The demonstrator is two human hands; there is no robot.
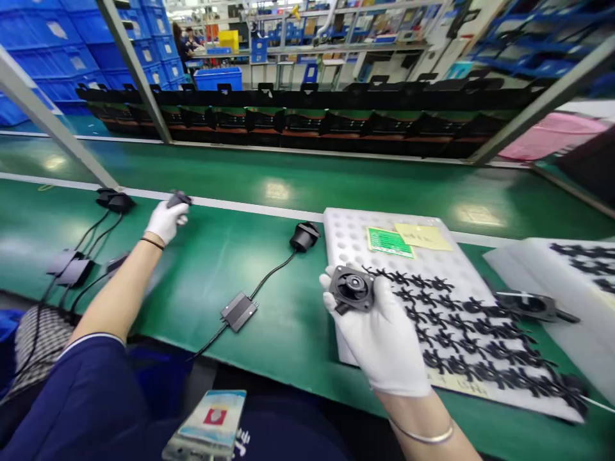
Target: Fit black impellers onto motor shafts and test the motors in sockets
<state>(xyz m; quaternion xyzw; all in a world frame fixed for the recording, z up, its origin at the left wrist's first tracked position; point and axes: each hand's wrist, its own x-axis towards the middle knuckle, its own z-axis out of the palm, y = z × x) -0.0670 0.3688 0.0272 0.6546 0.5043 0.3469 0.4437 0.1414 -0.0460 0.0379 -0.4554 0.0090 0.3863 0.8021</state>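
Square fan (354, 286) held in right hand (391, 342), palm up, over left edge of foam tray (350, 221); likely light, stiff, rotor (355, 283) fragile: grip frame corners. Left hand (164, 221) grasps dark part (180, 199) near far edge of workbench (206, 256).

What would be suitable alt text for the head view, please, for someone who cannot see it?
A white-gloved right hand holds a square black fan-like part by a foam tray bearing rows of black bladed parts; the gloved left hand grips a dark object over a green workbench, with a cabled black device between the hands.
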